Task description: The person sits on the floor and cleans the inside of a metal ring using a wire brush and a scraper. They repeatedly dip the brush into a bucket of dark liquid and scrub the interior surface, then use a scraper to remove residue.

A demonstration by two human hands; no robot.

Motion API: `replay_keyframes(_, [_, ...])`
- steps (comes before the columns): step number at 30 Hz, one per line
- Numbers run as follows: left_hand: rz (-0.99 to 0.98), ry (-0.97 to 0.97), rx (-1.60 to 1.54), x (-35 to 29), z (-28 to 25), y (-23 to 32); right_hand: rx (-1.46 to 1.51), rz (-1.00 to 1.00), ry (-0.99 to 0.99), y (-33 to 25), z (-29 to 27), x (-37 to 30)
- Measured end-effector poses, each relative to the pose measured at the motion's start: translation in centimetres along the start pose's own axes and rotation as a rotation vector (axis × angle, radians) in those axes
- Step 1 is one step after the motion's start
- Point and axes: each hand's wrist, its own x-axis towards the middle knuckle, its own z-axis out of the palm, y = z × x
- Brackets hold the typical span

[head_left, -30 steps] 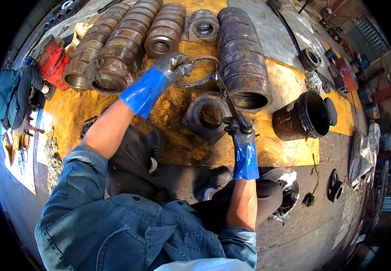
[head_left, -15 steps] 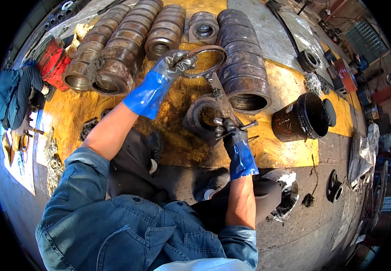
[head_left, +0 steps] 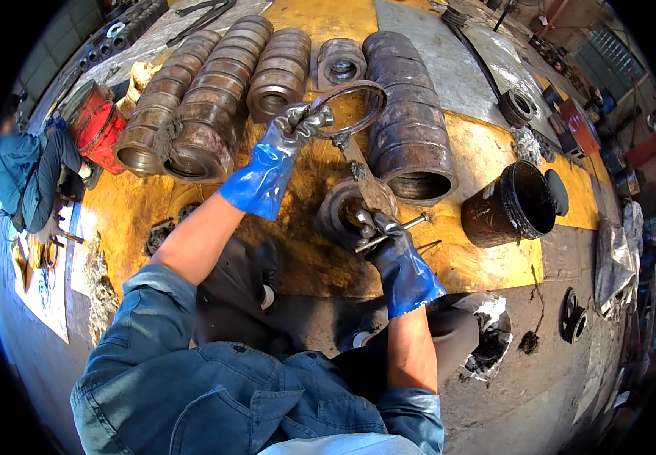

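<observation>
My left hand (head_left: 290, 129), in a dirty blue rubber glove, is closed on the near-left side of a brown metal ring (head_left: 379, 101), held up and tilted. My right hand (head_left: 390, 246), gloved alike, grips a flat scraper strip (head_left: 375, 191) whose far end, dark with grease, meets the ring's lower edge. A metal rod (head_left: 407, 226) with a knobbed end crosses the right fingers; how it joins the strip is hidden. Beneath the strip lies a thick metal collar (head_left: 337, 214), partly covered by it.
Rows of stacked metal collars (head_left: 225, 83) lie beyond my hands, with a darker row (head_left: 411, 114) at right. A black grease bucket (head_left: 506, 205) stands right, a red bucket (head_left: 97, 129) left. Another person (head_left: 28, 167) crouches at far left. A greasy white bag (head_left: 487, 334) sits by my right knee.
The ring has turned slightly, showing a wider opening. The rod at my right hand slopes more, its right end higher. The whole view has shifted a little.
</observation>
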Motion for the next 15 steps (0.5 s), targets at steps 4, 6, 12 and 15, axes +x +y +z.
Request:
replay_keyframes(4, [-0.118,0.005,-0.265,0.2,0.0,0.0,0.051,0.013,-0.031,0.0,-0.5,-0.1])
replay_keyframes(6, [-0.189,-0.062,-0.499,1.4,-4.4,-2.5,0.080,0.061,-0.096,0.6,0.6,0.6])
replay_keyframes(12, [-0.207,0.019,0.020,1.4,-0.7,-1.5,0.135,0.050,-0.111,0.1,-1.0,0.5])
replay_keyframes(15, [-0.280,0.068,-0.017,1.7,-1.0,-1.6,0.152,0.089,-0.154,-0.3,-0.4,-0.1])
